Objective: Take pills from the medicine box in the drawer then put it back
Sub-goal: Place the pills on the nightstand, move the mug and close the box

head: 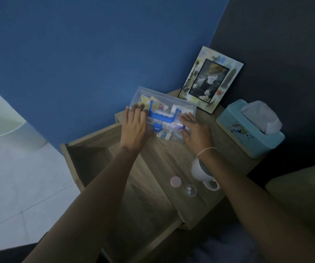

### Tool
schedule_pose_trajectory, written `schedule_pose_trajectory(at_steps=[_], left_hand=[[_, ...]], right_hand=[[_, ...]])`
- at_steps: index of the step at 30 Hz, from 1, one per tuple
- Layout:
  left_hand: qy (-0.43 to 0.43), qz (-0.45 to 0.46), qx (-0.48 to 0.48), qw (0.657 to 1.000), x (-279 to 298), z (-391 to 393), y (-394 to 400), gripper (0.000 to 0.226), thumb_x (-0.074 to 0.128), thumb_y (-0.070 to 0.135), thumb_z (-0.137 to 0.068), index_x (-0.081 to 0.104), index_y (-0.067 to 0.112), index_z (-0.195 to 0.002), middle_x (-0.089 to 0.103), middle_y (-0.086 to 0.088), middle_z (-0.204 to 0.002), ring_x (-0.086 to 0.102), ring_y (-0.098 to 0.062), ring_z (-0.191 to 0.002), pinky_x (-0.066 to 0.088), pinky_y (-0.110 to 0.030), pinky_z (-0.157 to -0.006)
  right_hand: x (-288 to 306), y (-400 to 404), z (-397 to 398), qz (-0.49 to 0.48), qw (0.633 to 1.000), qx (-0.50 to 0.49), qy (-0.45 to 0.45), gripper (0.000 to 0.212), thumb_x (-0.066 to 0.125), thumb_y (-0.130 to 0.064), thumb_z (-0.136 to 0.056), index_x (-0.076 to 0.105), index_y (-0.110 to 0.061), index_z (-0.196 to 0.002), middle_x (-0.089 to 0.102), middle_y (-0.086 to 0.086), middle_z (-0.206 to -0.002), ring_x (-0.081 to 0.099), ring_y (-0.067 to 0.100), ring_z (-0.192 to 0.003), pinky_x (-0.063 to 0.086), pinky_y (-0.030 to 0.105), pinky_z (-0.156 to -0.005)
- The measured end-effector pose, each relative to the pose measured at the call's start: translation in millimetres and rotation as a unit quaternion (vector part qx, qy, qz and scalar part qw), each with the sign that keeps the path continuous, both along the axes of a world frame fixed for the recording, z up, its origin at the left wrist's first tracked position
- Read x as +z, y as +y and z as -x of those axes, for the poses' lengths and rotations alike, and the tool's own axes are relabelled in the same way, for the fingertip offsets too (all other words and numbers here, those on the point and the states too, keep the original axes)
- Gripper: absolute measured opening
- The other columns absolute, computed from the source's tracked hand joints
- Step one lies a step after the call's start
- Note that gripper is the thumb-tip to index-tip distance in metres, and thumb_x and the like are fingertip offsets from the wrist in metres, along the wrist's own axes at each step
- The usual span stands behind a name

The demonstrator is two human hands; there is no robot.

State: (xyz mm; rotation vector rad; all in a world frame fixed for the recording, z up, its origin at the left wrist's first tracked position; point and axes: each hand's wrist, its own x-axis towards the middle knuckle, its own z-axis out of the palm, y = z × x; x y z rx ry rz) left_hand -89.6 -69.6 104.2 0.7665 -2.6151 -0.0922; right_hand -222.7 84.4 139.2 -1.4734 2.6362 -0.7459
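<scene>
Left hand (135,128) and right hand (194,130) clamping medicine box (164,112) ends on desk (173,162), steadying for closing; drawer (103,168) gaping open, awaiting return.

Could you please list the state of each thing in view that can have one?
Medicine box: on the nightstand, lid looks down, held at both ends.
Drawer: open.
Left hand: on the box's left end.
Right hand: on the box's right end.
Small dish: holds two white pills.
Pink cap: lying beside the dish.
Cup: upright.
</scene>
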Motion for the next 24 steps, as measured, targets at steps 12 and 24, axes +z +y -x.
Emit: schedule_pose_trajectory(at_steps=[12,24], left_hand=[[0.061,-0.071,-0.044,0.995,5.0,-7.8,-6.5,0.089,0.068,0.057,-0.072,0.036,0.01,-0.141,0.04,-0.016,-0.144,0.036,-0.034,-0.135,0.027,-0.052,-0.114],[0.187,-0.438,0.031,0.879,6.5,2.5,-18.6,0.124,0.079,0.056,-0.062,0.002,0.019,-0.151,0.02,-0.006,-0.158,0.022,-0.022,-0.145,0.025,-0.039,-0.117]], right_hand=[[8.8,-2.1,3.0,0.082,0.989,-0.05,-0.113,0.029,0.065,-0.014,-0.084,0.067,-0.013,-0.113,0.068,0.005,-0.115,0.064,0.013,-0.104,0.043,0.015,-0.087],[1.0,-43.5,9.2,0.198,0.851,-0.254,-0.415,0.078,0.065,-0.03,-0.087,0.018,-0.023,-0.149,0.042,0.006,-0.145,0.05,0.011,-0.104,0.044,0.003,-0.047]])
